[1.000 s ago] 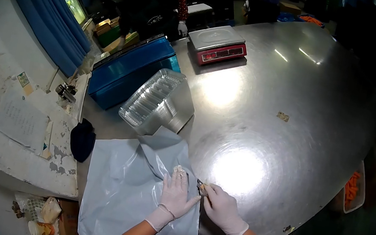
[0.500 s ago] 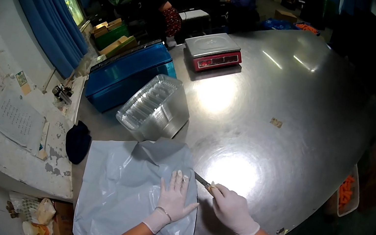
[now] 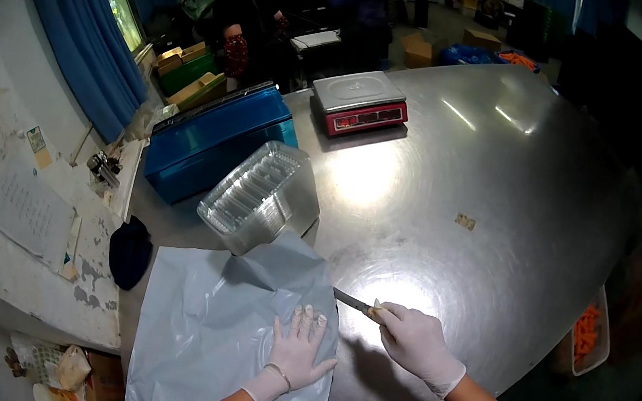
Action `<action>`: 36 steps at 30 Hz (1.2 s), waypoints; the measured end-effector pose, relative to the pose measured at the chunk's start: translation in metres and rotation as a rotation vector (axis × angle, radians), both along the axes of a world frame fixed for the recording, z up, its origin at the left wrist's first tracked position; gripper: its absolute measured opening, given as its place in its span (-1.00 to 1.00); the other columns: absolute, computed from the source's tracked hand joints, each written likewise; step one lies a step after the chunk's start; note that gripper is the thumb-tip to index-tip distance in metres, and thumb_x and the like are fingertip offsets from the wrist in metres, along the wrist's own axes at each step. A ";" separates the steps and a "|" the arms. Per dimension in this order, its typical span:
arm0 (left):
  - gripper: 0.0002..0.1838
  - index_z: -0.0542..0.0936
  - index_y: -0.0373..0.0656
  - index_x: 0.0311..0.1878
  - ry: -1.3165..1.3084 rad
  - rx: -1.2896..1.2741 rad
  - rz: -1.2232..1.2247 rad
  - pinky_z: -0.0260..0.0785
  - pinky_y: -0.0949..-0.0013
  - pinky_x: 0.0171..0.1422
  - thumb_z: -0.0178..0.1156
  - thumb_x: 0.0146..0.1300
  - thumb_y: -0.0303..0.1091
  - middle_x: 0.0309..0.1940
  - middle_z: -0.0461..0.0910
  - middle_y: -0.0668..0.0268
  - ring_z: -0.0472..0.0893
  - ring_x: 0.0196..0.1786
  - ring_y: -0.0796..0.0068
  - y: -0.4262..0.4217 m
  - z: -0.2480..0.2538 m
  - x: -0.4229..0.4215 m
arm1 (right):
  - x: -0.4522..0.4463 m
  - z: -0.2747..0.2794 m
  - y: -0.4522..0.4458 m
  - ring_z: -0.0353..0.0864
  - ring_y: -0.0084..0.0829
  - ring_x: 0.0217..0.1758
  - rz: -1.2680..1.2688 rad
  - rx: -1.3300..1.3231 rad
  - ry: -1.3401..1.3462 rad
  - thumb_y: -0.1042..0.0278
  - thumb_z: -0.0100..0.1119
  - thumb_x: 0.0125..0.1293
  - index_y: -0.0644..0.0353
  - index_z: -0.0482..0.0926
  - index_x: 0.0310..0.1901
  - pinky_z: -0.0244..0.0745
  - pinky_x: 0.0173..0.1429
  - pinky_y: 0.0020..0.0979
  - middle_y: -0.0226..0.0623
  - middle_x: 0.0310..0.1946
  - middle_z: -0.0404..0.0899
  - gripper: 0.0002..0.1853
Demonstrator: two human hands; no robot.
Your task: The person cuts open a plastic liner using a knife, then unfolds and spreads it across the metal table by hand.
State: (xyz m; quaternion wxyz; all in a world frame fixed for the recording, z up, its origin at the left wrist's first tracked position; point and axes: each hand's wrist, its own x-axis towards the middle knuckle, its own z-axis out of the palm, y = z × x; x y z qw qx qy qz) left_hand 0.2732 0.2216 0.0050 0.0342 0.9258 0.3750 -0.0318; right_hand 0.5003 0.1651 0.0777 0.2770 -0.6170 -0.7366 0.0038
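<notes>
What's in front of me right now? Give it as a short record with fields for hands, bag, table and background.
Left hand: gloved, spread flat on the grey plastic bag
Right hand: gloved, grip closed on a knife
Knife tip: at the bag's right edge; cutting or not, unclear
Table: shiny metal
Beyond bag: stacked clear trays, blue box, red scale
Background: two people

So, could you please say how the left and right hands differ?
The left hand lies flat on the grey plastic, while the right hand is over the metal table. The left hand is spread open; the right hand is curled round a knife. Both are gloved in white.
</notes>
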 end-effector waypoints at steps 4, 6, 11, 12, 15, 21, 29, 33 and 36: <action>-0.09 0.12 -0.17 0.44 0.008 0.013 -0.006 -0.22 -0.42 0.36 -0.01 0.19 0.29 0.44 -0.01 -0.13 -0.02 0.48 -0.13 0.000 -0.003 -0.001 | -0.012 -0.012 0.006 0.54 -0.33 -0.53 0.059 0.060 -0.131 0.40 0.10 0.11 0.20 0.53 -0.13 0.49 -0.46 -0.36 -0.31 -0.23 0.53 -0.73; -0.11 0.13 -0.12 0.45 -0.010 0.019 -0.019 -0.21 -0.42 0.36 -0.01 0.19 0.29 0.44 0.00 -0.11 -0.01 0.48 -0.14 0.000 -0.005 -0.001 | -0.022 -0.024 0.014 0.53 -0.36 -0.54 0.065 0.069 -0.214 0.39 0.06 0.11 0.27 0.52 -0.04 0.48 -0.48 -0.39 -0.27 -0.28 0.51 -0.66; -0.15 0.19 -0.08 0.42 -0.031 0.052 -0.025 -0.16 -0.42 0.34 0.00 0.19 0.27 0.43 0.04 -0.08 0.03 0.46 -0.15 0.000 -0.006 -0.001 | -0.037 -0.030 0.029 0.51 -0.40 -0.53 0.094 0.141 -0.270 0.37 0.06 0.10 0.29 0.51 0.03 0.44 -0.52 -0.46 -0.26 -0.31 0.50 -0.59; -0.15 0.19 -0.08 0.42 -0.033 0.054 -0.030 -0.16 -0.42 0.34 0.00 0.19 0.27 0.43 0.04 -0.08 0.03 0.46 -0.15 0.000 -0.007 -0.001 | -0.038 -0.030 0.031 0.50 -0.40 -0.54 0.083 0.151 -0.284 0.37 0.06 0.10 0.28 0.52 0.00 0.43 -0.53 -0.47 -0.26 -0.33 0.49 -0.61; -0.17 0.21 -0.07 0.42 -0.083 0.025 -0.009 -0.14 -0.42 0.33 0.01 0.19 0.26 0.43 0.05 -0.07 0.04 0.46 -0.14 0.001 -0.006 -0.002 | -0.037 -0.026 0.030 0.49 -0.40 -0.55 0.052 0.188 -0.264 0.38 0.06 0.10 0.26 0.52 -0.03 0.43 -0.52 -0.44 -0.27 -0.34 0.49 -0.64; -0.17 0.19 -0.08 0.42 -0.085 0.042 -0.048 -0.12 -0.43 0.31 0.03 0.19 0.22 0.42 0.04 -0.10 0.04 0.44 -0.20 -0.001 -0.003 -0.003 | -0.003 0.002 0.004 0.50 -0.39 -0.54 0.039 0.144 -0.269 0.39 0.05 0.12 0.23 0.53 -0.05 0.44 -0.50 -0.40 -0.31 -0.24 0.52 -0.67; -0.20 0.22 -0.05 0.41 -0.129 0.038 -0.076 -0.06 -0.46 0.24 0.02 0.19 0.21 0.39 0.11 -0.06 0.12 0.40 -0.15 -0.001 -0.001 0.001 | -0.019 -0.030 -0.003 0.53 -0.33 -0.44 0.107 0.074 -0.150 0.38 0.05 0.17 0.20 0.50 0.07 0.50 -0.36 -0.37 -0.23 -0.13 0.53 -0.61; -0.28 0.29 -0.11 0.34 -0.196 0.122 -0.063 0.05 -0.27 0.28 0.12 0.17 0.08 0.33 0.22 -0.03 0.22 0.35 -0.09 0.001 0.008 0.000 | -0.028 -0.038 0.001 0.54 -0.30 -0.40 0.061 0.110 -0.119 0.36 0.05 0.17 0.21 0.47 0.09 0.50 -0.32 -0.36 -0.21 -0.16 0.51 -0.59; -0.40 0.37 -0.22 0.16 -0.675 -0.031 0.038 0.16 0.13 0.32 0.31 0.01 -0.33 0.15 0.38 0.05 0.34 0.22 0.00 0.023 0.004 -0.008 | -0.029 -0.040 -0.002 0.55 -0.26 -0.35 0.001 0.023 -0.046 0.38 0.07 0.18 0.21 0.48 0.06 0.50 -0.32 -0.34 -0.18 -0.17 0.49 -0.63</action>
